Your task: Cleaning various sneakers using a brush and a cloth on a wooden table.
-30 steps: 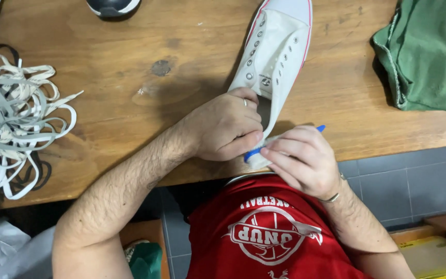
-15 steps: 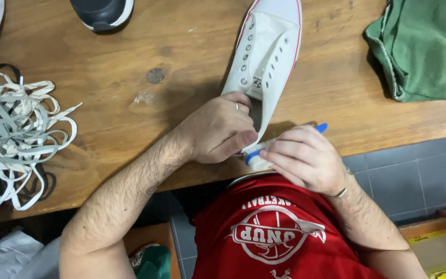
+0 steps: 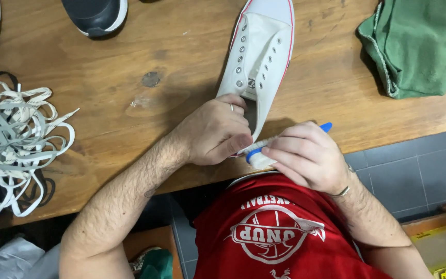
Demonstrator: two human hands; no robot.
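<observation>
Wooden table (image 3: 130, 134), largest. Green cloth (image 3: 419, 46) top right. Tangle of white laces (image 3: 11, 139) at left edge. Dark shoe (image 3: 96, 15) top left. No packages or labels on table. White sneaker (image 3: 261, 57), red-trimmed, laceless, toe pointing away, heel at near edge. Left hand (image 3: 215, 132) clamped around heel. Right hand (image 3: 308, 157) pinching blue-handled brush (image 3: 264, 152) against heel.

A worn wooden surface (image 3: 130, 67) fills the upper part of the frame, marked with a dark knot and a pale smear near its middle. On it lie a white laceless sneaker (image 3: 261, 57) at top centre, a dark shoe (image 3: 96, 15) at upper left, a heap of pale laces (image 3: 11, 139) at the left edge, and a crumpled green cloth (image 3: 419, 44) at upper right.
</observation>
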